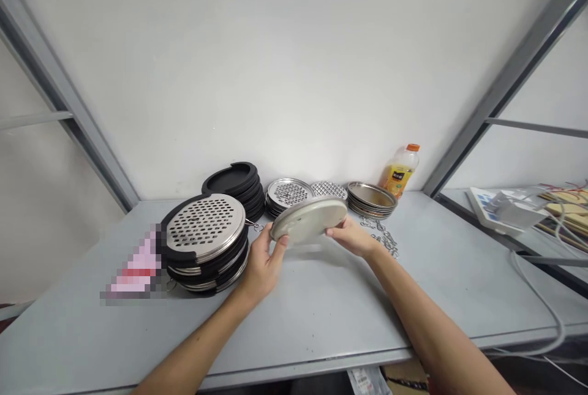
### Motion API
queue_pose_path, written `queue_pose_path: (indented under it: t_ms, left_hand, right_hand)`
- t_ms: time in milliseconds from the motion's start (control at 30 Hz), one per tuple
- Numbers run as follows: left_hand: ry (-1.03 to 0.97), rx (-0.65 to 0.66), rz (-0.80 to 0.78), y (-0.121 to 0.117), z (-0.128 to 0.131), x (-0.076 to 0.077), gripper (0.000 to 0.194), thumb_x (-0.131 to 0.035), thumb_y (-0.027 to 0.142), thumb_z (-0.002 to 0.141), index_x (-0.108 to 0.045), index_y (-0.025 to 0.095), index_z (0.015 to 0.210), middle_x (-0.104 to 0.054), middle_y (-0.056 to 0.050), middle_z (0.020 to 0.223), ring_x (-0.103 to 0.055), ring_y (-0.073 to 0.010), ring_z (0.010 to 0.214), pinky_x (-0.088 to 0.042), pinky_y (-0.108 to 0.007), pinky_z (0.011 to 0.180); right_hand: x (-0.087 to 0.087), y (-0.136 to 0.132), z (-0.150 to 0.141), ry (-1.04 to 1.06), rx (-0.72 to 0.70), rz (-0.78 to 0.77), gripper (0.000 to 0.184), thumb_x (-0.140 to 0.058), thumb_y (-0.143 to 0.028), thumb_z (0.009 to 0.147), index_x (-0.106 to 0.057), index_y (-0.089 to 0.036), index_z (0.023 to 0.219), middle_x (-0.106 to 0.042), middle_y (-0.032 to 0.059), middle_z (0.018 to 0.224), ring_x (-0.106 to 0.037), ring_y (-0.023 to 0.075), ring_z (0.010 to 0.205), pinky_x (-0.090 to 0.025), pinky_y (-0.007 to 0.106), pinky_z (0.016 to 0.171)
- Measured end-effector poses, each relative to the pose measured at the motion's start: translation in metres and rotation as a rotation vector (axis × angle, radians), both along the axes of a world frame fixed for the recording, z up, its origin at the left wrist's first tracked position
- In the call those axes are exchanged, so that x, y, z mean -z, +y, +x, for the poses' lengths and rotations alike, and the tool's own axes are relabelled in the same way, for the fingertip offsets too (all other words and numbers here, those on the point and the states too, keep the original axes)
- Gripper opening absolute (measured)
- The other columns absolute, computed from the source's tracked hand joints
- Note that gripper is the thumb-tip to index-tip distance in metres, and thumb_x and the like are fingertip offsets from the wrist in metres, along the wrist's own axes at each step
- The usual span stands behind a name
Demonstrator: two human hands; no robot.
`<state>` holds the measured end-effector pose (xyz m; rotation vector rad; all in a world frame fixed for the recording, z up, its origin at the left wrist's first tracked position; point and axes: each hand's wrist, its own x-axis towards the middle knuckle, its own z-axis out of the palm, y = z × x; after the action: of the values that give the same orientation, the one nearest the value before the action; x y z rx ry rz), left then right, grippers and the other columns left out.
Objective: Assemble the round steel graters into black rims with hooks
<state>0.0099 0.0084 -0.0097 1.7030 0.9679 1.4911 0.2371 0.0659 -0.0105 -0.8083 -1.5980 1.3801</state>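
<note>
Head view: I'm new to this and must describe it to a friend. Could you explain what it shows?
There is no robot here. One camera, worn on a person's head, looks forward and down at two bare hands. The left hand and right hand hold a pale round disc, tilted, above a grey table. At left stands a tall stack of perforated metal discs with black rims. Behind are black round pieces, more metal discs, small metal clips and an orange-capped bottle.
</note>
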Motion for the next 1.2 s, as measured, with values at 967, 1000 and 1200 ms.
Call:
queue_pose_path:
  t_ms: [967, 1000, 1200]
  left_hand:
    - [0.14, -0.087, -0.001, -0.001, -0.003, 0.003, 0.031, -0.057, 0.032, 0.089, -0.062, 0.015, 0.115, -0.069, -0.01, 0.107, -0.067, -0.0234, 0.094, -0.053, -0.032, 0.083]
    - [0.083, -0.078, -0.025, -0.002, -0.003, 0.003, 0.033, -0.057, 0.033, 0.089, -0.061, 0.014, 0.116, -0.069, -0.01, 0.108, -0.067, -0.0235, 0.094, -0.053, -0.032, 0.084]
    - [-0.19, -0.021, -0.029, -0.006, 0.0, -0.009, 0.032, -0.057, 0.036, 0.09, -0.062, 0.015, 0.114, -0.069, -0.008, 0.107, -0.066, -0.0212, 0.097, -0.052, -0.03, 0.087]
  right_hand:
    - [-0.018, -0.007, 0.002, 0.025, 0.09, 0.13, 0.061, -0.075, -0.045, 0.069, -0.058, -0.024, 0.124, -0.064, 0.0099, 0.122, -0.06, 0.0272, 0.109, -0.049, 0.039, 0.09]
    - [-0.017, -0.006, 0.002, 0.044, 0.075, 0.111, 0.066, -0.074, -0.049, 0.07, -0.054, -0.024, 0.128, -0.061, 0.0108, 0.125, -0.058, 0.0278, 0.112, -0.048, 0.039, 0.092]
    - [-0.003, -0.008, 0.002, -0.021, -0.072, -0.02, 0.072, -0.071, -0.061, 0.067, -0.056, -0.019, 0.123, -0.062, 0.0143, 0.122, -0.057, 0.0294, 0.113, -0.046, 0.044, 0.095]
